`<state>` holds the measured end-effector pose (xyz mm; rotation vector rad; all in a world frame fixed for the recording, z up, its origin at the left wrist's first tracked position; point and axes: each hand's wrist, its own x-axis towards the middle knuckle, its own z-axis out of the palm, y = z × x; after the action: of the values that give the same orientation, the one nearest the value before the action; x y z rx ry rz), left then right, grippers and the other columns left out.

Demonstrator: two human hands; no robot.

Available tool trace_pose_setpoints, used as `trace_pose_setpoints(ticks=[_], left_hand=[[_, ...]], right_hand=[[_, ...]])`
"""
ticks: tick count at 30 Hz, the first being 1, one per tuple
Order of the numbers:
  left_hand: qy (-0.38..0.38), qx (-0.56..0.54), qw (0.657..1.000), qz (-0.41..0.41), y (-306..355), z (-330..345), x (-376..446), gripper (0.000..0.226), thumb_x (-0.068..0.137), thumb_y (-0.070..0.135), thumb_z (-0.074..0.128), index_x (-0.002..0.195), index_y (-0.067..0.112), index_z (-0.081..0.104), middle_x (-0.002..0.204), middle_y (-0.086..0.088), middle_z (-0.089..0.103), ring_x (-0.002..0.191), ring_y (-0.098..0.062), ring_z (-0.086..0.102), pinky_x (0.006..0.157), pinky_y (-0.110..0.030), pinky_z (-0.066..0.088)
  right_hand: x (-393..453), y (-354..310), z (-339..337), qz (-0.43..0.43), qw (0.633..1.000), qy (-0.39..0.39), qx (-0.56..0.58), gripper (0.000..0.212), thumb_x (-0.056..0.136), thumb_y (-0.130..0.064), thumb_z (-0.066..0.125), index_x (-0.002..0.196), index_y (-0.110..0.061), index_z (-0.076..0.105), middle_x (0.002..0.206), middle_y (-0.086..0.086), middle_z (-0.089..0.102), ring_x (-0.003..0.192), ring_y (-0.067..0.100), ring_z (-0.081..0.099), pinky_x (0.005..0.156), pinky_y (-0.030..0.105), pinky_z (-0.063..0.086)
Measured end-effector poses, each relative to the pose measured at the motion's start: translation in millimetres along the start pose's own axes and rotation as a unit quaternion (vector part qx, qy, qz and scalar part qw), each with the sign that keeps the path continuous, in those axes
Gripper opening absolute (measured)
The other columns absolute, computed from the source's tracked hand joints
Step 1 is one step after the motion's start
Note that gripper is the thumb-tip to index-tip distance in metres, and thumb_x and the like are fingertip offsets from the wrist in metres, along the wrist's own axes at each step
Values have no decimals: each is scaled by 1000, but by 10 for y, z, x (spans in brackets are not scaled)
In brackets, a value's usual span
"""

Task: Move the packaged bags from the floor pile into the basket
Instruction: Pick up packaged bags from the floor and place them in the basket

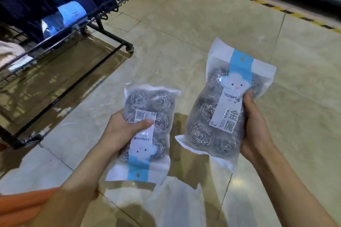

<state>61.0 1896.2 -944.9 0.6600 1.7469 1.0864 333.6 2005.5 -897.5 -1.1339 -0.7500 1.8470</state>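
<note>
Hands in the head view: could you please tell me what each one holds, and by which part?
Left hand grips one bag at its left edge, mid-length. Right hand grips another bag at its right edge.

Glossy beige tiled floor (193, 29) carries a black wire basket cart (110, 40) at ten o'clock; yellow-black hazard tape (258, 2) crosses at one o'clock.
</note>
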Motion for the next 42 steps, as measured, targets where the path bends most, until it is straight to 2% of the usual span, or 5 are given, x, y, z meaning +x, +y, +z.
trace_pose_setpoints(ticks=[6,12,18,23,42], left_hand=[[86,-123,986,71,1517,-407,-1045,28,71,21,82,98,19,78,92,-5,81,75,-19,77,65,-33,63],[75,-125,986,86,3514,-701,-2355,28,65,21,81,93,17,77,86,-6,81,69,-18,76,58,-32,62],[32,-91,989,111,5773,-962,-3579,41,53,28,96,90,20,79,83,-5,81,68,-20,75,60,-38,62],[44,-71,983,164,7093,-1029,-4331,26,75,16,85,99,15,76,80,3,80,66,-12,73,60,-30,58],[-141,-102,959,225,8260,-693,-5272,21,83,13,80,104,15,77,98,-11,81,82,-25,77,67,-36,63]], right_hand=[[-732,-834,351,-29,994,9,-106,107,60,-66,91,145,-11,54,133,17,70,115,37,71,88,50,61],[-1986,-2646,1131,-41,991,16,-124,55,80,-29,81,129,-8,66,115,17,78,93,31,77,79,44,63],[-3300,-4757,2153,-97,981,19,-168,34,81,-26,74,110,-9,72,98,12,81,83,27,79,69,36,63],[-4050,-5963,2691,-136,974,13,-182,33,83,-28,75,111,-10,72,95,9,82,81,23,79,66,32,61],[-5438,-6991,2772,-238,964,74,-94,30,93,-22,72,121,-13,67,105,9,81,90,26,80,67,32,64]])
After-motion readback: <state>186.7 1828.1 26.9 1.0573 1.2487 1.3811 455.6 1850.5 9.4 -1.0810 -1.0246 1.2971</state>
